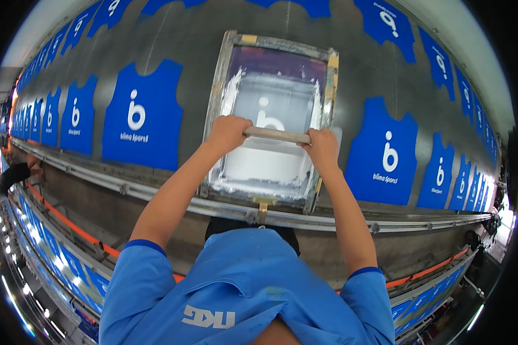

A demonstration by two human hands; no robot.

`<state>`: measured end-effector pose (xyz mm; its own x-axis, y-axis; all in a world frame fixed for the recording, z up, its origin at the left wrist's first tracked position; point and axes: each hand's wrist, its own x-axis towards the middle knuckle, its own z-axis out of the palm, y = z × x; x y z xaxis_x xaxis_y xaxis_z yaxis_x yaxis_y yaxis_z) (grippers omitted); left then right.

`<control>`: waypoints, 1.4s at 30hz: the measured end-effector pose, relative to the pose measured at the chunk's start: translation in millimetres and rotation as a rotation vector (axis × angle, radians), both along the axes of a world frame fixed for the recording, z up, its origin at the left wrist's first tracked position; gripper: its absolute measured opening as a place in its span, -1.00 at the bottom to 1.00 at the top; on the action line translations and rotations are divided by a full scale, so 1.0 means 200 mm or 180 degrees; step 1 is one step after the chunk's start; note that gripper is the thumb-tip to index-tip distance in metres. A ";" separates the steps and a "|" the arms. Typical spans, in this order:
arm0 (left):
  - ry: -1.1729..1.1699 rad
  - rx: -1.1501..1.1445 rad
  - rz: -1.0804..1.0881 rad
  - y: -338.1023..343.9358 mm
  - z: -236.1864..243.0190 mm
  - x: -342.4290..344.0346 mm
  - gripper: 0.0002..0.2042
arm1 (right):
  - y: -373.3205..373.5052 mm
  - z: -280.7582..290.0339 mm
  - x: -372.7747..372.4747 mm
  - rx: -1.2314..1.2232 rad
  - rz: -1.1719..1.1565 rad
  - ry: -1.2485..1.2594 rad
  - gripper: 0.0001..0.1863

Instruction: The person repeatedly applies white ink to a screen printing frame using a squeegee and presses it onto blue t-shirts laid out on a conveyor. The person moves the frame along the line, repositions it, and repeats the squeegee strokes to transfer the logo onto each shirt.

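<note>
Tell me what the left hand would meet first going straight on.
Beyond the handle it grips, the left hand would probably meet the screen mesh; height above it is unclear.

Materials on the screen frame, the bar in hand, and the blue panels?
Frame: probably metal, dull and worn; grey sides, scuffed, with yellowish patches.
Bar: wood or plastic, can't tell; pale, matte, no clear grain.
Panels: likely fabric, matte; cut like sleeveless tops, lying flat, with no strong glare.
</note>
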<state>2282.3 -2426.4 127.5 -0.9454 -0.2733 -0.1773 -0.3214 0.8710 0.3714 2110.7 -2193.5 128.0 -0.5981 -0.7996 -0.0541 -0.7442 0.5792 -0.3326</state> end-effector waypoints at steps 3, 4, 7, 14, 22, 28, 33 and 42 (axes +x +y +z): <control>0.0228 -0.0101 0.0088 0.23 -0.02 0.31 -0.84 | 0.21 -0.04 0.28 -0.0403 0.0069 0.0088 -0.77; 0.0365 -0.0148 0.0116 0.29 -0.01 0.40 -0.83 | 0.27 -0.04 0.37 -0.0488 0.0085 0.0102 -0.75; 0.0381 -0.0196 0.0152 0.43 -0.02 0.61 -0.67 | 0.39 -0.05 0.55 -0.0730 0.0160 0.0159 -0.67; 0.0181 -0.0045 0.0010 0.51 0.17 0.76 -0.53 | 0.52 0.10 0.68 -0.0516 0.0285 -0.0327 -0.63; -0.0505 0.0153 -0.0058 -0.39 0.17 -0.44 -0.61 | -0.32 0.15 -0.48 0.0121 0.0246 -0.0708 -0.54; -0.0630 0.0373 0.0010 -0.59 0.12 -0.77 -0.55 | -0.52 0.04 -0.75 0.0035 0.0003 -0.0767 -0.50; -0.0355 0.0330 -0.0005 -0.45 0.04 -0.54 -0.66 | -0.39 -0.01 -0.56 0.0134 -0.0188 -0.0935 -0.54; 0.0064 0.0098 -0.0004 0.17 -0.03 0.34 -0.85 | 0.20 -0.04 0.30 -0.0306 -0.0027 -0.0543 -0.71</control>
